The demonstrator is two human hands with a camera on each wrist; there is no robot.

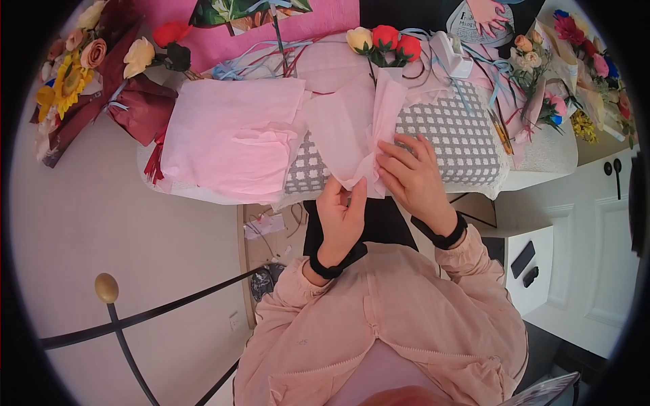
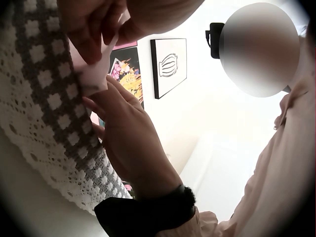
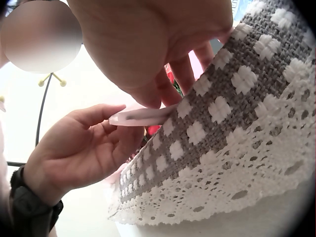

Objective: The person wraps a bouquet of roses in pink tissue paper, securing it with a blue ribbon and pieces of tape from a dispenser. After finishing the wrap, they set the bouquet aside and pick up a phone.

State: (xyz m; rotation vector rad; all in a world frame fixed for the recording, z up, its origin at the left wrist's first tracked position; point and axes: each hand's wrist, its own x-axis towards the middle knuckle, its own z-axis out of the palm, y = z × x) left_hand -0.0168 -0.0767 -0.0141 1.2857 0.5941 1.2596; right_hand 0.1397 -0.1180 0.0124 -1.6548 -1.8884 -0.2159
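Pale pink tissue paper (image 1: 342,128) lies partly folded at the middle of the table, with a long gathered fold (image 1: 387,111) along its right side. My left hand (image 1: 342,216) pinches the paper's near end between thumb and fingers. Over the fold's right edge, my right hand (image 1: 420,179) rests with fairly straight fingers, pressing close to the other hand. The right wrist view shows the paper's folded end (image 3: 140,117) between the two hands. Just beyond the paper stand one yellow rose (image 1: 361,40) and two red roses (image 1: 385,38); the paper hides their lower stems.
A grey-and-white woven cloth (image 1: 450,135) with a lace edge lies underneath. More pink sheets (image 1: 230,139) are stacked to the left. Wrapped bouquets (image 1: 71,71) stand at both sides, with ribbons (image 1: 250,61) and a white box (image 1: 452,54) at the back. Another person's hand (image 1: 489,17) shows at the far edge.
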